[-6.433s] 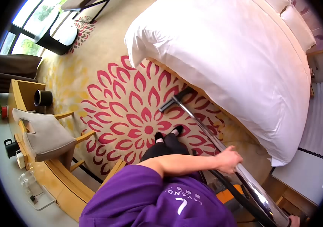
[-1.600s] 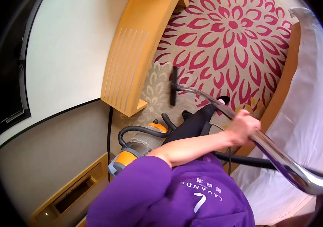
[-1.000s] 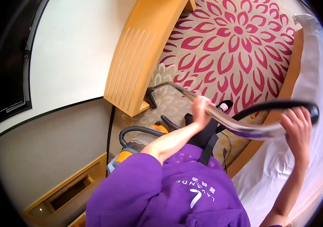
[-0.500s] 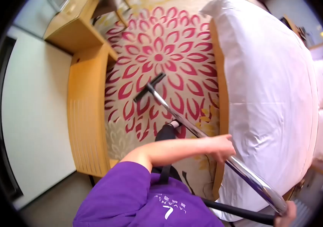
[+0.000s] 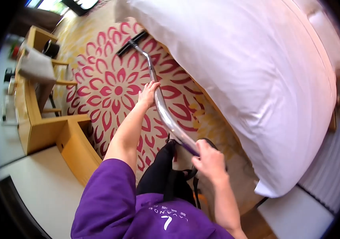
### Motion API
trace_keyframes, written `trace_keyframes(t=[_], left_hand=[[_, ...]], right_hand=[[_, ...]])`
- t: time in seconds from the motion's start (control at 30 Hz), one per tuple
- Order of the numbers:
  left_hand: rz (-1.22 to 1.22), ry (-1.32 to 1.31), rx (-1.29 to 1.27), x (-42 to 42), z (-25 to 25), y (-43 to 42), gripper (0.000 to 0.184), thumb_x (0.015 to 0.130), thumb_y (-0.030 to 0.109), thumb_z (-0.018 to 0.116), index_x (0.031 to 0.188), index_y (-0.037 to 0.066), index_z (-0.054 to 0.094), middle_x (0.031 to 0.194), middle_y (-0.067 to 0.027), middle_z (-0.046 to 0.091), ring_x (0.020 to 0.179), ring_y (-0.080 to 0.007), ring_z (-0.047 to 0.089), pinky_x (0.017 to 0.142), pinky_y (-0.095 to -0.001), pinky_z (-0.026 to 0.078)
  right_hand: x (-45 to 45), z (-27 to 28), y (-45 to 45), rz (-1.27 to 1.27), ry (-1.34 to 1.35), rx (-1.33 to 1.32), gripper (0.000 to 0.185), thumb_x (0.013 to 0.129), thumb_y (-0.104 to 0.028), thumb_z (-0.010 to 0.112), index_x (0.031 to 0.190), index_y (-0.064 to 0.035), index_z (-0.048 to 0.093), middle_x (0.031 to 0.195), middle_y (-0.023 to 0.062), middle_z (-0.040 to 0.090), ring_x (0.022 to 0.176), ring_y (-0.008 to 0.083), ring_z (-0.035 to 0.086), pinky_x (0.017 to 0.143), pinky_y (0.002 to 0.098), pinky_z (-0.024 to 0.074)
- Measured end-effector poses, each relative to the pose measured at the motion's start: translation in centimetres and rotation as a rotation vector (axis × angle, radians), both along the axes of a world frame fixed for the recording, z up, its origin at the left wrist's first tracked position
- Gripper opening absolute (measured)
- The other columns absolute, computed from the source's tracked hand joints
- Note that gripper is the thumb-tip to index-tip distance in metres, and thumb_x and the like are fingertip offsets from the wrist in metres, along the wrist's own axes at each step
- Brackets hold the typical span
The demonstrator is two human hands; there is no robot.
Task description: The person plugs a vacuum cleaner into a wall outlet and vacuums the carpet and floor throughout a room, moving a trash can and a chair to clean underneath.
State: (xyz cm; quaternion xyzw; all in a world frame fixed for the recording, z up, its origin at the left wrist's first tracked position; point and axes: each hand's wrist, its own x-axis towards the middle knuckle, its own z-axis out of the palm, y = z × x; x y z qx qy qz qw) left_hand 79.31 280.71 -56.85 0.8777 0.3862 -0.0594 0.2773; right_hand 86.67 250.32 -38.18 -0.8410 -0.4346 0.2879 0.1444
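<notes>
A long chrome vacuum tube [image 5: 165, 113] runs from near my body out over the carpet. My left hand [image 5: 149, 94] is closed on its upper stretch, with that arm reaching forward. Closer to me, my right hand [image 5: 209, 158] grips the near end of the same tube, where a black hose begins. At the far end a black floor head [image 5: 132, 43] lies on the patterned carpet [image 5: 118, 91], close to the foot of the bed. Part of the hose is hidden behind my right hand and arm.
The bed [image 5: 233, 59] with a white cover fills the right. To the left are a beige chair [image 5: 38, 63], a wooden desk [image 5: 26, 115], a low wooden bench [image 5: 76, 149] and a black bin [image 5: 51, 48]. A dark curtain hangs by the window.
The view has turned, bringing the chair and window in. Both arms now stretch forward, and the floor head has moved farther out, toward the bed's far corner. Both hands still hold the tube.
</notes>
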Motion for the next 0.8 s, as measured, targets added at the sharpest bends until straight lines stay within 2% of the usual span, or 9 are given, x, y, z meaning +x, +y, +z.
trace_keyframes(t=[0.07, 0.27, 0.43, 0.47, 0.53, 0.57, 0.63, 0.73, 0.8], left_hand=[[-0.17, -0.045, 0.089, 2.3, 0.1, -4.1, 0.07, 0.052, 0.008, 0.078, 0.115, 0.021, 0.05, 0.133, -0.0023, 0.041, 0.124, -0.0258, 0.038, 0.086, -0.0615, 0.035], [-0.877, -0.033, -0.019, 4.7, 3.3, -23.7, 0.04, 0.057, 0.017, 0.073, 0.094, 0.018, 0.06, 0.1, -0.0014, 0.058, 0.108, -0.0214, 0.05, 0.094, -0.0562, 0.029], [-1.33, -0.062, -0.409, 0.2, 8.2, -44.0, 0.031, 0.06, 0.024, 0.067, 0.09, 0.016, 0.064, 0.085, -0.0064, 0.063, 0.095, -0.0234, 0.059, 0.104, -0.0574, 0.017], [-1.43, 0.006, -0.441, -0.6, 10.3, -48.1, 0.031, 0.06, 0.024, 0.066, 0.09, 0.016, 0.064, 0.083, -0.0076, 0.064, 0.093, -0.0245, 0.06, 0.105, -0.0576, 0.015], [-1.507, -0.094, -0.57, -3.2, 12.3, -56.3, 0.032, 0.06, 0.023, 0.064, 0.091, 0.015, 0.065, 0.08, -0.0096, 0.065, 0.089, -0.026, 0.062, 0.106, -0.0576, 0.013], [-1.536, -0.112, -0.631, -4.3, 13.8, -60.1, 0.033, 0.06, 0.023, 0.065, 0.092, 0.015, 0.065, 0.082, -0.0097, 0.065, 0.09, -0.0257, 0.062, 0.106, -0.0574, 0.014], [-1.579, -0.181, -0.74, -6.8, 15.9, -67.1, 0.034, 0.06, 0.024, 0.065, 0.093, 0.014, 0.065, 0.083, -0.0097, 0.066, 0.09, -0.0257, 0.062, 0.106, -0.0573, 0.015], [-1.644, -0.276, -0.849, -9.0, 18.0, -74.5, 0.036, 0.06, 0.024, 0.066, 0.094, 0.014, 0.065, 0.083, -0.0096, 0.066, 0.09, -0.0261, 0.062, 0.106, -0.0573, 0.015], [-1.678, -0.27, -0.845, -10.5, 19.0, -77.4, 0.037, 0.06, 0.026, 0.067, 0.095, 0.014, 0.065, 0.084, -0.0096, 0.066, 0.091, -0.0262, 0.062, 0.106, -0.0571, 0.015]], right_hand=[[1.8, 1.6, -4.1, -0.182, 0.055, 0.006, 0.037, 0.067, -0.02, 0.063, 0.099, -0.0115, 0.047, 0.081, 0.0114, 0.061, 0.073, 0.0324, 0.061, 0.063, 0.0438, 0.0494], [-2.3, 8.4, -23.7, -0.507, 0.004, -0.273, 0.031, 0.057, -0.011, 0.062, 0.087, -0.0098, 0.053, 0.066, 0.0138, 0.057, 0.066, 0.0355, 0.058, 0.058, 0.0423, 0.0452], [-13.7, 16.8, -41.1, -0.845, 0.046, -0.467, 0.026, 0.058, -0.01, 0.065, 0.082, -0.0052, 0.056, 0.073, 0.0175, 0.058, 0.072, 0.0368, 0.058, 0.064, 0.0394, 0.0464], [-16.2, 18.9, -43.3, -0.893, -0.064, -0.518, 0.027, 0.051, -0.009, 0.064, 0.075, -0.0046, 0.053, 0.064, 0.0178, 0.054, 0.063, 0.0379, 0.055, 0.06, 0.0365, 0.0458], [-21.2, 22.4, -49.9, -1.023, -0.073, -0.526, 0.024, 0.051, -0.005, 0.061, 0.072, -0.002, 0.049, 0.066, 0.017, 0.05, 0.062, 0.034, 0.05, 0.062, 0.038, 0.0443], [-22.3, 26.1, -50.5, -1.014, -0.021, -0.655, 0.013, 0.07, -0.007, 0.056, 0.083, -0.0041, 0.053, 0.069, 0.018, 0.046, 0.062, 0.0316, 0.048, 0.06, 0.0391, 0.0401], [-26.2, 29.8, -54.7, -0.929, -0.171, -0.657, 0.013, 0.07, -0.01, 0.057, 0.077, -0.0059, 0.047, 0.065, 0.0174, 0.036, 0.058, 0.0339, 0.036, 0.055, 0.0406, 0.0358], [-29.9, 34.0, -58.0, -1.038, -0.131, -0.991, 0.014, 0.071, -0.009, 0.058, 0.085, -0.0078, 0.055, 0.067, 0.0169, 0.044, 0.062, 0.0354, 0.045, 0.057, 0.0397, 0.0387], [-30.9, 35.0, -59.3, -0.98, -0.28, -0.94, 0.018, 0.072, -0.012, 0.06, 0.09, -0.0103, 0.059, 0.073, 0.0161, 0.052, 0.068, 0.0347, 0.052, 0.062, 0.0394, 0.0424]])
